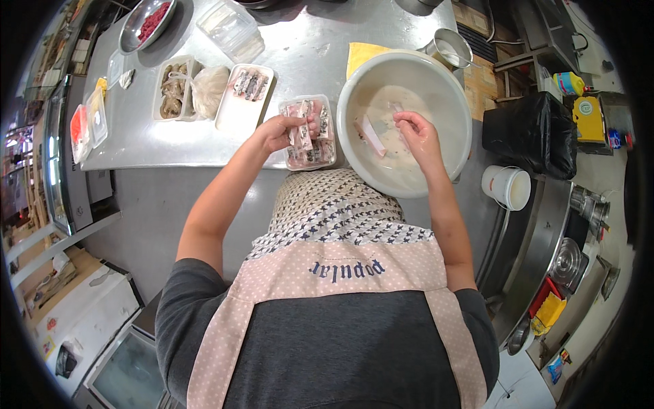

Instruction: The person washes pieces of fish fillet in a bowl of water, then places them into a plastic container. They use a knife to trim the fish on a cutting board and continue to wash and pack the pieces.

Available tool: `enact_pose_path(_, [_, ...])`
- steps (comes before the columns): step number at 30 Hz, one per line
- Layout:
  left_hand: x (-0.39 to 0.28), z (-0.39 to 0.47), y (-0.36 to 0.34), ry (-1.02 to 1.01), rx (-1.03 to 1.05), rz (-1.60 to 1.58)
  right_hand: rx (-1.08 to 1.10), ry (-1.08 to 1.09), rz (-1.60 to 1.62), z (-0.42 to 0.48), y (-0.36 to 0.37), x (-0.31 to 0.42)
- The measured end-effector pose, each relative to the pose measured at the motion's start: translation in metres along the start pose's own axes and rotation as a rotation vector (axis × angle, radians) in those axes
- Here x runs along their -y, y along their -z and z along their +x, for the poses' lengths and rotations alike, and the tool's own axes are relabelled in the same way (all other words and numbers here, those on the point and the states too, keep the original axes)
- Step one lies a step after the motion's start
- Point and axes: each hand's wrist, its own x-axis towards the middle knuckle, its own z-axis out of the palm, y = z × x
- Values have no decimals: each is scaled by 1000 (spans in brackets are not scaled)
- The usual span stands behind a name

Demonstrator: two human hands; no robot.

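My left hand (291,132) is closed on a strip of fish with speckled skin (305,135), over a clear plastic container (310,164) that holds more such strips. At the right, my right hand (419,134) is inside a large round basin (352,168) with cloudy liquid; its fingertips pinch a pale strip (403,140), mostly hidden by the fingers. Another pale strip (372,135) lies in the basin beside that hand. A white tray (236,118) with several speckled strips (250,84) stands left of the container.
Farther left on the steel table (194,148) are a tub of brownish food (174,92), a tied plastic bag (208,91) and a metal bowl of red meat (153,23). A steel pot (449,47) and yellow cloth (360,57) adjoin the basin. A white bucket (506,187) stands at right.
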Motion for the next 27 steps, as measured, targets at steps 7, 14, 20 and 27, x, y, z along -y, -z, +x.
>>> enact_pose_path(7, [23,17,14,-110,-273,151,14,51,-28,5,-5,5])
enact_pose_path(14, [39,5,7,-170,-331,301,90,59,7,0,-7,-5])
enact_pose_path(20, [64,-2,11,-254,-414,328,103,52,2,0,-7,-6])
enact_pose_path(27, [60,-26,6,-129,-540,662,110,50,13,-1,-9,-2])
